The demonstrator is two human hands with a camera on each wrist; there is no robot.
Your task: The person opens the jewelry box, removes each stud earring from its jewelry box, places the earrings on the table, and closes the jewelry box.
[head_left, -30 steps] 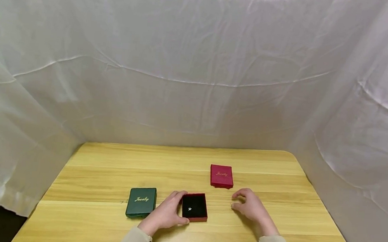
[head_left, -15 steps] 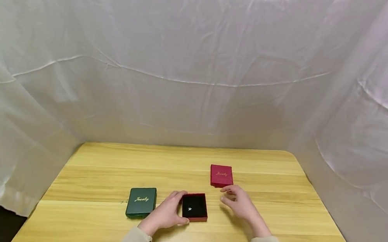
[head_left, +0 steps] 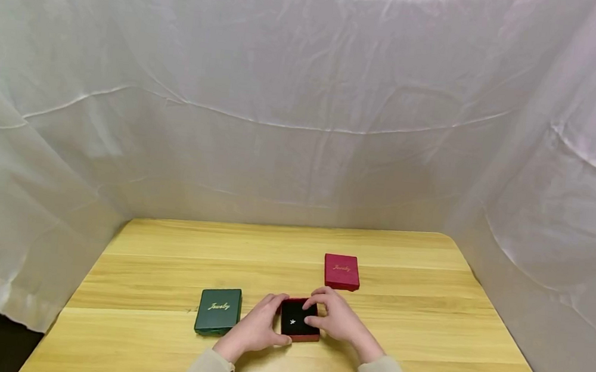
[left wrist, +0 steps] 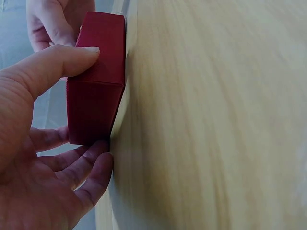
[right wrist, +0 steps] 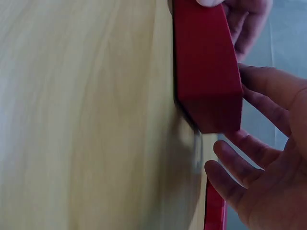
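An open red jewelry box [head_left: 306, 338] with a black lining [head_left: 291, 309] lies on the table. A small silver star-shaped piece of jewelry [head_left: 292, 322] rests on the lining. My left hand [head_left: 259, 324] grips the box from the left, with its thumb [left wrist: 84, 56] on the near side and fingers at the far side. From the right, my right hand [head_left: 335, 316] reaches over the box. Its thumb and index finger stand apart above the lining, right of the star. In the right wrist view, the other fingers [right wrist: 235, 160] spread loosely beside the box wall [right wrist: 206, 62].
Behind the open box, to the right, lies a magenta-red box [head_left: 342, 270] with gold "Jewelry" lettering. A dark green box [head_left: 218, 308] with similar lettering sits left of my left hand. Pale cloth [head_left: 299, 168] surrounds the wooden table [head_left: 441, 319] at the back and sides.
My right hand has moved left, from beside the open box to over its right part, fingertips above the lining. The left hand keeps its grip on the box.
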